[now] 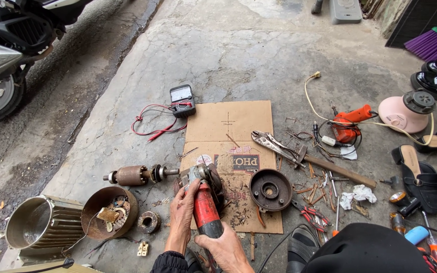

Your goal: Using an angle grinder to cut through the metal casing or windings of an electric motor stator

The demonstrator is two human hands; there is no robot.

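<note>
- Motor rotor [136, 175] at 9 o'clock, round end cover [270, 189] at 3 o'clock; neither blocks you.
- Red angle grinder [204, 194] on cardboard [228, 124], long axis pointing 12 o'clock.
- Your left hand [182, 210] and right hand [224, 248] both clasp it.

Both hands on a red angle grinder [204, 198] over flattened cardboard [228, 132]

Left hand [182, 212] grips its body, right hand [227, 250] the near end — rotor [136, 175] lies left, round cover [270, 189] right, meter [182, 100] farther off.

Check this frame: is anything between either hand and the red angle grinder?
Nothing visible. The left hand wraps the red angle grinder near its head, and the right hand holds its rear handle, both in direct contact, over the cardboard sheet.
</note>
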